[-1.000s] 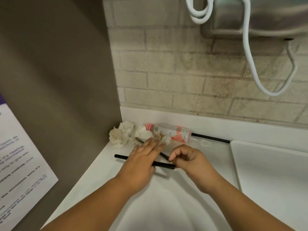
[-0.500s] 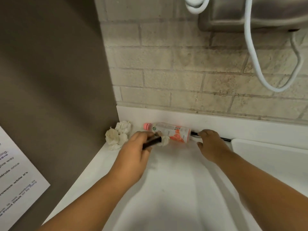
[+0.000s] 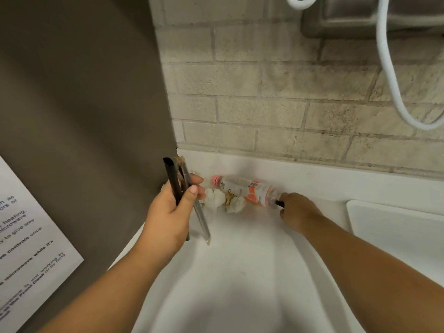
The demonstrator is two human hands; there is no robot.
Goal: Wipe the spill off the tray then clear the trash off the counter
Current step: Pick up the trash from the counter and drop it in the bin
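Bottle (image 3: 245, 189) with "RT", sign (image 3: 31, 236) with "microwave"

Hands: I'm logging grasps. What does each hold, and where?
The left hand grips a black straw and a clear straw around their middles. The right hand pinches a black stick by its end.

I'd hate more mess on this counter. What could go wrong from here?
The left hand holds two straws; the clear straw hangs lower and could slip out. The right hand grips a black stick at the base of the bottle, which lies on its side and might roll if nudged. Stained napkins beside the bottle could smear the counter.
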